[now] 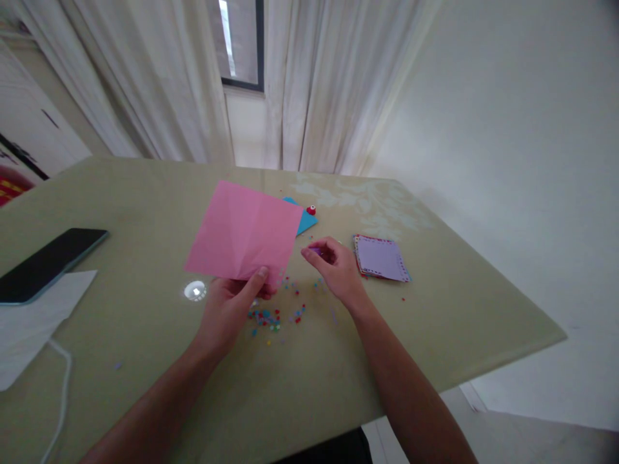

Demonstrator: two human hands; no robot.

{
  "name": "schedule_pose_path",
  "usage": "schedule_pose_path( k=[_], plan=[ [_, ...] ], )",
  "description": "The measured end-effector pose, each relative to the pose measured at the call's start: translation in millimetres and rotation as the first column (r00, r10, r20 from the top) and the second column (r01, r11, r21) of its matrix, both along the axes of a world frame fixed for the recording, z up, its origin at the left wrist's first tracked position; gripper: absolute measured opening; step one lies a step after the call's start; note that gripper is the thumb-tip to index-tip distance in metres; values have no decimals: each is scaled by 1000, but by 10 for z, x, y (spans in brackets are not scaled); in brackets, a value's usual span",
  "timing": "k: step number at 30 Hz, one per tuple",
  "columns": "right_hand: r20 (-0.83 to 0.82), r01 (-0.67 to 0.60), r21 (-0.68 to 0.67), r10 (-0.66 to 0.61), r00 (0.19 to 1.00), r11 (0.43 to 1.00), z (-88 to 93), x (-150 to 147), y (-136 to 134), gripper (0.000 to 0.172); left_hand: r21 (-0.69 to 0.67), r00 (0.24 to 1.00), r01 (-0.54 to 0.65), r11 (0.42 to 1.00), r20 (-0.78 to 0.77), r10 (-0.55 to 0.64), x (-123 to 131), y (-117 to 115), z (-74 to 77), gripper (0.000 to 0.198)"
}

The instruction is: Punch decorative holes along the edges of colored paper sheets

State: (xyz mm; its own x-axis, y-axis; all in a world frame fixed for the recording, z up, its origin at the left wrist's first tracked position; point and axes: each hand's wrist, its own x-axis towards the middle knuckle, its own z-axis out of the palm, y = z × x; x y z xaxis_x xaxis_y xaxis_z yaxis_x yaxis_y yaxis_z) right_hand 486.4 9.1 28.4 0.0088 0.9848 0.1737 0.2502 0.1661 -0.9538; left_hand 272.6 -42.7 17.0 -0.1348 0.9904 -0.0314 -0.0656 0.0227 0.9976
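My left hand (235, 306) grips the near edge of a pink sheet of paper (242, 225), thumb on top. The sheet is raised above the table, with faint creases and small cut-out marks at its near right corner. Just right of the sheet, my right hand (336, 264) pinches a small purple object (316, 250), mostly hidden by the fingers. Small coloured paper bits (265, 317) lie scattered below and between my hands. Beyond the pink sheet, a blue paper (305, 222) is partly covered from view, with a small red object (311, 210) at its edge.
Right of my right hand lies a stack of papers with patterned edges, a lilac one (382, 258) on top. At the left are a dark phone (53, 261), a white paper (43, 322) and a white cable (66, 380). The table (159, 200) reaches toward curtains and a wall.
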Motion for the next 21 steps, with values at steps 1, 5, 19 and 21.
schedule_pose_path(
  k=[1,5,19,21],
  plan=[
    [141,17,54,-25,990,998,0,44,12,29,-3,1000,4,1000,1,-4,1,0,-8,40],
    [606,-4,159,-95,790,987,-65,97,29,32,-9,1000,21,1000,-4,-21,-19,13,-1,39],
    [749,-158,244,-82,657,957,-188,-266,-85,36,74,966,-196,978,185,180,-214,208,89,35],
    [682,-352,239,102,724,905,-191,-438,-157,38,65,965,-193,979,195,177,-209,209,56,37]
  ],
)
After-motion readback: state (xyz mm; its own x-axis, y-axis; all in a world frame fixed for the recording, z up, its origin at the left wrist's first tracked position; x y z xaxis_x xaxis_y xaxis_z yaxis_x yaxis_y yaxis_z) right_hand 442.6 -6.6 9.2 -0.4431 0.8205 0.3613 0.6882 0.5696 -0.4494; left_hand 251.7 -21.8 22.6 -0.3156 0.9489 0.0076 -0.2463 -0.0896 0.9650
